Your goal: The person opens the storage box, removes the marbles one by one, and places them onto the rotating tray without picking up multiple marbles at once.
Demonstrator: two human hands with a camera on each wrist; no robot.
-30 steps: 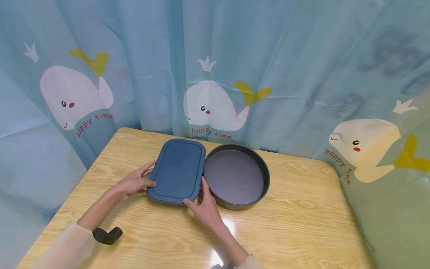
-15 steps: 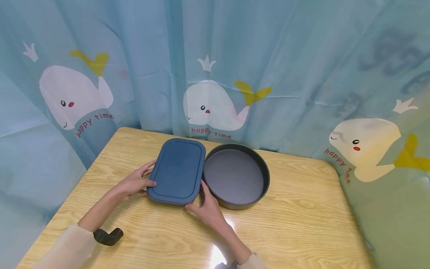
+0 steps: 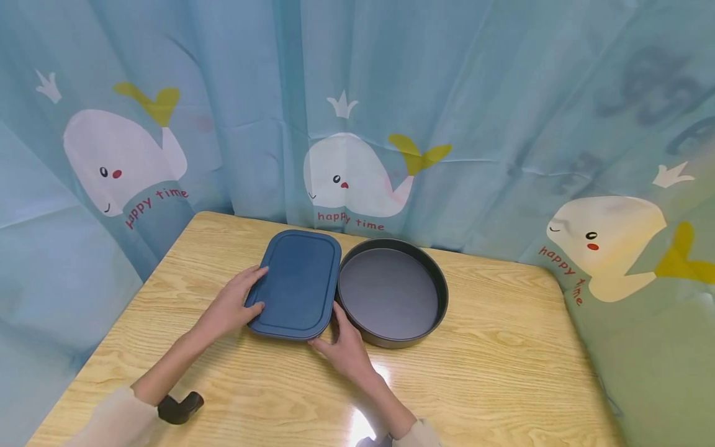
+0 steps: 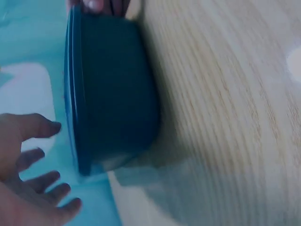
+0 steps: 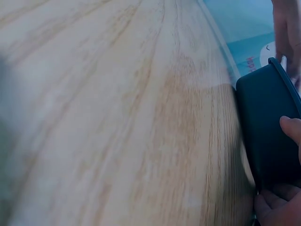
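A blue rectangular lidded food container (image 3: 298, 282) sits on the table, long side running away from me. My left hand (image 3: 226, 310) is at its left edge, fingers and thumb spread over the lid's rim. In the left wrist view those fingers (image 4: 40, 127) stand apart from the container's side (image 4: 113, 84). At the near right corner my right hand (image 3: 349, 354) holds the container, thumb on the front and fingers along the right side. In the right wrist view its thumb (image 5: 291, 127) touches the wall. Directly right of the container lies a round dark baking pan (image 3: 388, 292).
The wooden table (image 3: 503, 372) carries both vessels near its far edge. Behind it hangs a blue curtain (image 3: 480, 112) with whale prints. A black strap-like piece (image 3: 181, 406) sits at the left wrist.
My left hand has loosened from the container's left side and risen, its fingers now over the rim. The right thumb has slid from the lid's top down to the front edge.
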